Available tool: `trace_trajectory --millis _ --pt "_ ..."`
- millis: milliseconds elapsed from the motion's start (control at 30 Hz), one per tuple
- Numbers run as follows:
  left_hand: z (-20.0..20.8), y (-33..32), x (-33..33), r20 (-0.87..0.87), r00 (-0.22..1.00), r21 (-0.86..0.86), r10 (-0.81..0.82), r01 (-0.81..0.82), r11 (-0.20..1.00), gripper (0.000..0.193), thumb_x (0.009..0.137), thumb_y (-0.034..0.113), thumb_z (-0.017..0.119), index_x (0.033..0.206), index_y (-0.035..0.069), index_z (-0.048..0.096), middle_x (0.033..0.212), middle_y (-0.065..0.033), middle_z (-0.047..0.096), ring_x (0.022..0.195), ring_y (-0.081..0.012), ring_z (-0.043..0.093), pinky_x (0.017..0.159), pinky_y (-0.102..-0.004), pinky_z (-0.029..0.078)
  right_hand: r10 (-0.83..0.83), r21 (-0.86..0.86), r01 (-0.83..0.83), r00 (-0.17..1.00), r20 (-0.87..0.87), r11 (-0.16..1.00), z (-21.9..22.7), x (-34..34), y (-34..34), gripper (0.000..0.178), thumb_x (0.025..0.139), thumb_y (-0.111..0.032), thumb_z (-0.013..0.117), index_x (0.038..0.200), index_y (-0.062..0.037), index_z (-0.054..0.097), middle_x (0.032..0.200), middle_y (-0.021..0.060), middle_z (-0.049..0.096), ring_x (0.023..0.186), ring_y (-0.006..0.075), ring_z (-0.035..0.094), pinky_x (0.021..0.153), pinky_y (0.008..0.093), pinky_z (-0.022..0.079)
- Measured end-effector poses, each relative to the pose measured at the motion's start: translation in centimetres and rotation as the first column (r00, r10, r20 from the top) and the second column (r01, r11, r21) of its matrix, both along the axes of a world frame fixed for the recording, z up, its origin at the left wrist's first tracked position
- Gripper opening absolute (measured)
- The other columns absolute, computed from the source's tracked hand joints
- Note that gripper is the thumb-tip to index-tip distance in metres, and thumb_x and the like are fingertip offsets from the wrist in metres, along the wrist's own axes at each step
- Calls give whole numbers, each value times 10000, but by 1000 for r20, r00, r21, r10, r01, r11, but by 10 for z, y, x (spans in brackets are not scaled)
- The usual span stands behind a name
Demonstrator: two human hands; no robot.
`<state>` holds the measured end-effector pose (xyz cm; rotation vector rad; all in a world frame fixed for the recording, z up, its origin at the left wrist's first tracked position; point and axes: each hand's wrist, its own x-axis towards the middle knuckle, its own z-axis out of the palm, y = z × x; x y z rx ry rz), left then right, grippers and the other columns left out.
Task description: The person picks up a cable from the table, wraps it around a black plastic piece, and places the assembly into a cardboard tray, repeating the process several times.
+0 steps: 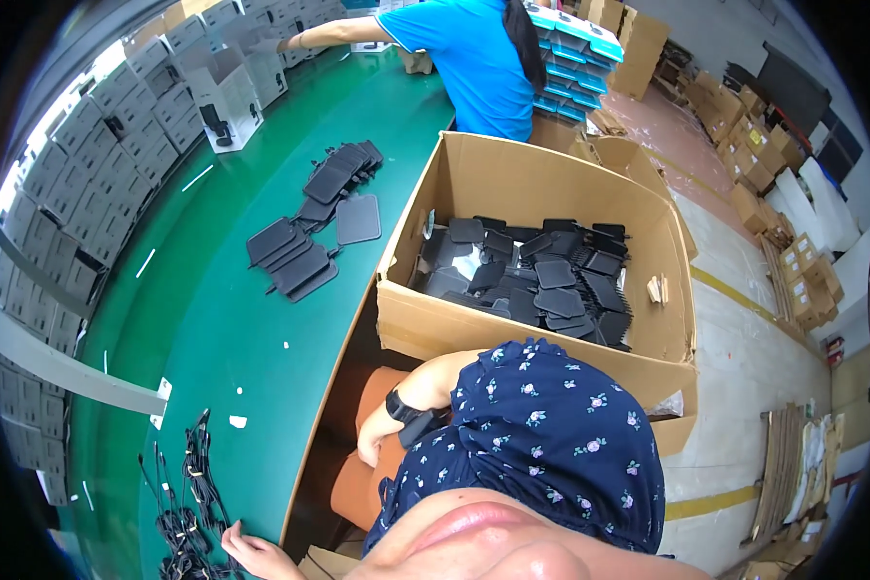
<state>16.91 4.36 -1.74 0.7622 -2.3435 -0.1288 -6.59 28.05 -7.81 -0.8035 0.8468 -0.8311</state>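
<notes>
At the lower left, my left hand (256, 553) reaches over the table edge beside bundled black cables (195, 474). Its fingers are stretched out, and the fingertips come right up to the nearest cable; no cable is visibly gripped. My right hand (382, 430) rests on my orange-clad thigh (389, 462), its fingers lying loosely downward with nothing visible in them. A black band (404, 408) is around that wrist. Farther up the green table (261, 358) lie several flat black rounded-square pads (304, 266), overlapping in a loose row.
An open cardboard box (541, 193) full of similar black pads (561, 280) stands beside the table. A co-worker in a blue shirt (474, 58) reaches over the table's far end. Stacked white boxes (145, 97) line the far side; a grey metal post (77, 372) stands on the left.
</notes>
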Motion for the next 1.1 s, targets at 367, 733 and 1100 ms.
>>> trace_trajectory --millis 367,733,1100 --pt "16 6 28 55 993 34 106 -108 994 263 806 -71 385 975 34 558 1016 -132 525 908 -313 555 727 -384 455 343 -179 -523 743 -575 833 -184 12 -77 296 708 -137 688 950 18 621 876 106 631 799 240 590 723 360 457" --pt "17 3 24 -84 989 54 122 -117 992 277 650 -69 504 891 53 567 951 -143 554 879 -341 560 745 -385 472 182 465 -218 976 120 858 -87 30 -49 185 842 -282 609 913 -114 638 890 -1 634 807 83 569 730 262 443" --pt "-2 15 34 -146 986 34 84 -80 996 203 646 -7 567 834 70 568 863 -76 525 763 -266 549 658 -361 468 555 504 -332 732 -396 797 -69 36 -62 275 868 -222 567 1055 -22 590 1029 80 633 927 140 594 818 253 457"
